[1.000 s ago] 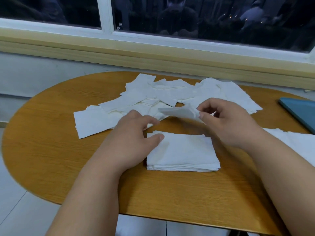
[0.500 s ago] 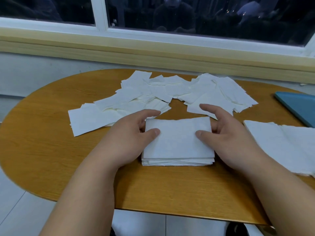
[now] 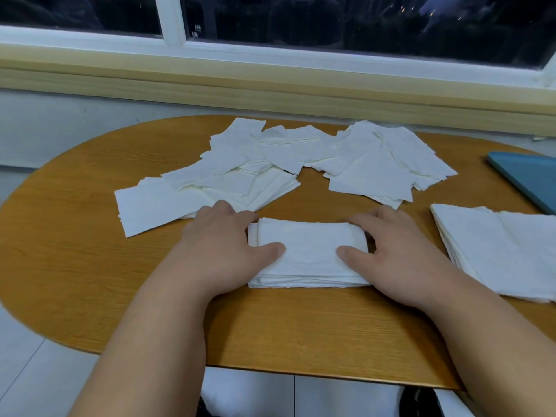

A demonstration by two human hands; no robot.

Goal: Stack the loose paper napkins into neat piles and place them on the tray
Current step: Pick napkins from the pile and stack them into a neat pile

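A small pile of white paper napkins [image 3: 310,251] lies on the wooden table [image 3: 90,281] in front of me. My left hand [image 3: 222,248] holds its left side, thumb on top and fingers curled round the far left corner. My right hand [image 3: 397,251] holds its right side the same way, thumb on top. Loose napkins [image 3: 301,164] lie scattered across the table's far half. A larger stacked pile [image 3: 493,251] sits at the right. The blue tray [image 3: 529,179] shows at the right edge, partly cut off.
A wall and a window sill [image 3: 270,91] run close behind the table. The table's rounded left end and front edge drop to a tiled floor [image 3: 36,371]. Bare wood lies between the small pile and the front edge.
A second ago my right hand held one napkin above the pile. It laid the napkin on top, and both hands have closed in on the pile's sides.
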